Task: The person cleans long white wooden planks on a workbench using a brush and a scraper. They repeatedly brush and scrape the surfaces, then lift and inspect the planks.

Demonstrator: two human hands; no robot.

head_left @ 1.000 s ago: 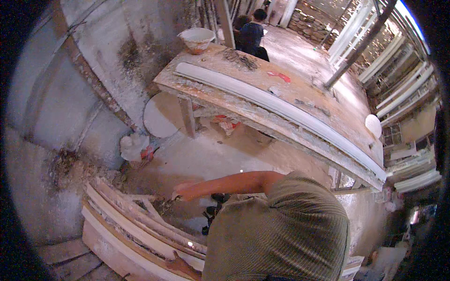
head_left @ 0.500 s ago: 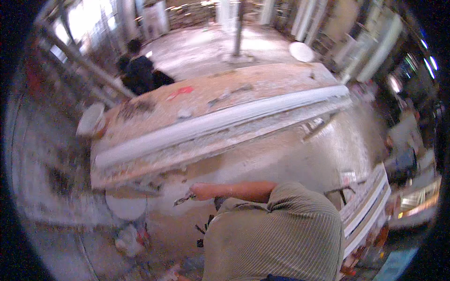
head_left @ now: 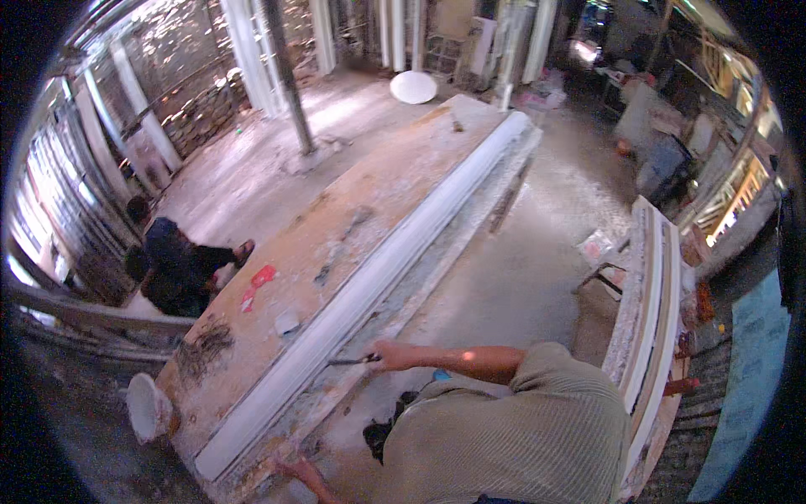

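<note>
My left hand (head_left: 298, 472) is at the near table edge, low in view; whether its fingers are open or closed, I cannot tell. My right hand (head_left: 388, 355) has its fingers closed around a thin dark tool (head_left: 348, 362), tip directed at the long white moulding (head_left: 382, 269). The moulding lies lengthwise along the near side of the table (head_left: 403, 176). Marks on the blue sheet (head_left: 751, 378) are too blurred to read. Floor (head_left: 525, 273) separates the table from the stacked boards (head_left: 663, 328). Beyond the far edge sits a person (head_left: 172, 260).

Daylight glare on the far floor (head_left: 342, 118), dim upper right, soft grain, curved edges, black rim.
</note>
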